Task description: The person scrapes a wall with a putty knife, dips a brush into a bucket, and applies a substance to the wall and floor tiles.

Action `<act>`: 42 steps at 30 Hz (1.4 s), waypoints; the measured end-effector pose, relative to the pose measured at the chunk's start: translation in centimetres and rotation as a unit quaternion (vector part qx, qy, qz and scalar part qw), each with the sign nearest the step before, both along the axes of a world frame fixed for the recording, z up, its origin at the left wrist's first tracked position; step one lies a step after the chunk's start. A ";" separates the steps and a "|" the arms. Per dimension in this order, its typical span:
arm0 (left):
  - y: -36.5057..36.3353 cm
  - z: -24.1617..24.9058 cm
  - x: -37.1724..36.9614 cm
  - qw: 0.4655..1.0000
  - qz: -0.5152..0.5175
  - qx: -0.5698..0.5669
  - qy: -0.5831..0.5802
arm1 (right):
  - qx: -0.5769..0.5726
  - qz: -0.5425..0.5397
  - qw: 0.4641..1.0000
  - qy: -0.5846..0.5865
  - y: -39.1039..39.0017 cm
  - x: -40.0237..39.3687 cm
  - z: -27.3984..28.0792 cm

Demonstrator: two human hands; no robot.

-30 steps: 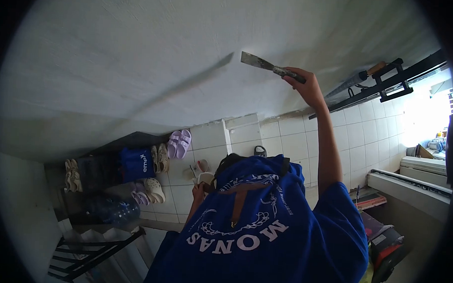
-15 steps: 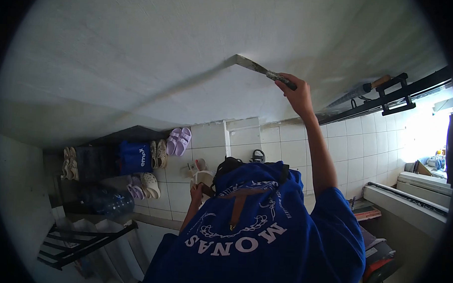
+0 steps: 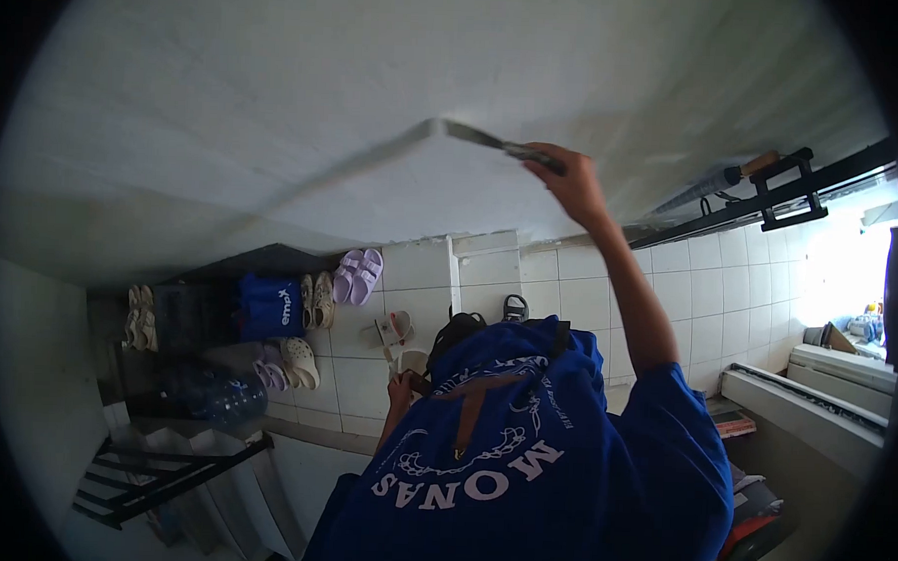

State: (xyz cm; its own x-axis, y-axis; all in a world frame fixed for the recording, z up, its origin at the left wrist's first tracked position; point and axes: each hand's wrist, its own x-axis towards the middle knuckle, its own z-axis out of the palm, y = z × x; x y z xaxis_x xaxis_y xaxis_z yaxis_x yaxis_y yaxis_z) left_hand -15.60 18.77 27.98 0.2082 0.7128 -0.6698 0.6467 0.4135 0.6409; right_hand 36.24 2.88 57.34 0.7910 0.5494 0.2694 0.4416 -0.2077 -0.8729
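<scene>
My right hand (image 3: 569, 183) is closed around the dark handle of a putty knife (image 3: 474, 136). Its blade points left, with the tip at the pale wall (image 3: 307, 98); a long shadow stretches from it down the wall. Low beside my body, my left hand (image 3: 400, 390) is closed at the edge of a pale, rounded container (image 3: 413, 360). The blue shirt (image 3: 483, 430) hides part of that container, and its contents are hard to make out.
Below the wall runs a tiled floor (image 3: 366, 377) with lilac sandals (image 3: 358, 276), beige clogs (image 3: 299, 362) and a blue bag (image 3: 270, 307). An umbrella (image 3: 704, 189) hangs by a black rail at right. A black metal railing (image 3: 170, 478) stands at lower left.
My right hand and the putty knife have moved left along the wall, the blade tip slightly lower. My left hand has shifted slightly right and down.
</scene>
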 end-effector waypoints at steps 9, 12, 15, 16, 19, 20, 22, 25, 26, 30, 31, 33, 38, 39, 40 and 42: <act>-1.5 -1.5 -2.2 0.999 0.019 0.020 -0.035 | -0.016 -0.054 0.998 0.021 -1.5 0.5 1.4; -1.2 0.8 -1.0 1.000 0.006 0.020 -0.009 | -0.047 -0.050 0.997 0.041 -0.2 -0.2 2.3; -0.5 0.3 -1.5 0.999 -0.005 0.026 0.018 | -0.034 -0.075 0.997 0.008 -2.0 0.2 3.2; -0.5 0.0 -1.9 0.999 -0.010 0.030 0.018 | -0.041 -0.079 0.996 0.014 -2.4 0.5 3.3; -1.4 -1.0 -2.3 0.999 0.000 0.028 -0.029 | 0.000 -0.083 0.996 -0.022 -2.2 1.2 2.8; -1.6 -1.3 -2.3 0.998 0.005 0.025 -0.053 | -0.019 -0.072 0.997 -0.014 -1.9 1.1 2.9; -1.4 -1.6 -1.7 0.999 0.001 0.032 -0.041 | -0.051 -0.052 0.997 0.000 -1.4 1.1 3.6; -0.5 -0.7 -1.4 1.000 -0.019 0.023 -0.002 | -0.046 -0.075 0.996 -0.012 -3.2 1.0 4.2; -0.3 -0.4 -1.1 0.999 -0.026 0.016 0.011 | -0.033 -0.083 0.996 -0.023 -3.8 1.3 4.2; -0.3 -0.3 -1.2 0.997 -0.063 0.036 -0.013 | -0.008 -0.030 0.999 -0.041 -0.1 1.3 1.8; -0.1 -2.1 -2.4 0.990 -0.120 0.072 -0.031 | -0.017 0.008 0.999 -0.039 2.1 0.4 0.9; 0.2 -2.1 -2.3 0.988 -0.130 0.076 -0.027 | -0.034 0.069 0.996 -0.038 6.2 -2.1 0.7; 0.3 -1.5 -0.9 1.000 0.002 -0.014 -0.021 | -0.062 0.120 0.990 0.034 5.6 -4.7 -1.4; 0.2 -1.1 -1.3 1.000 -0.009 -0.006 -0.010 | -0.049 0.110 0.992 0.041 4.2 -4.5 -3.5; 0.1 -0.3 -1.4 1.000 -0.022 0.002 0.000 | -0.102 0.097 0.987 0.071 2.3 -4.4 -5.3; 0.2 1.2 -1.3 1.000 -0.028 0.004 0.013 | -0.205 0.057 0.976 0.037 -2.0 -4.3 -8.4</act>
State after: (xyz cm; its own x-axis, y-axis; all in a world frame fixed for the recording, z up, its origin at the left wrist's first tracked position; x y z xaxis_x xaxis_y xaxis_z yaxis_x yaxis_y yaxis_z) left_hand -16.86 18.99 29.14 0.2300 0.7057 -0.6701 0.6846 0.3720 0.6268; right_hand 31.90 0.91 48.91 0.7269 0.6851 -0.0470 0.4213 -0.4990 -0.7573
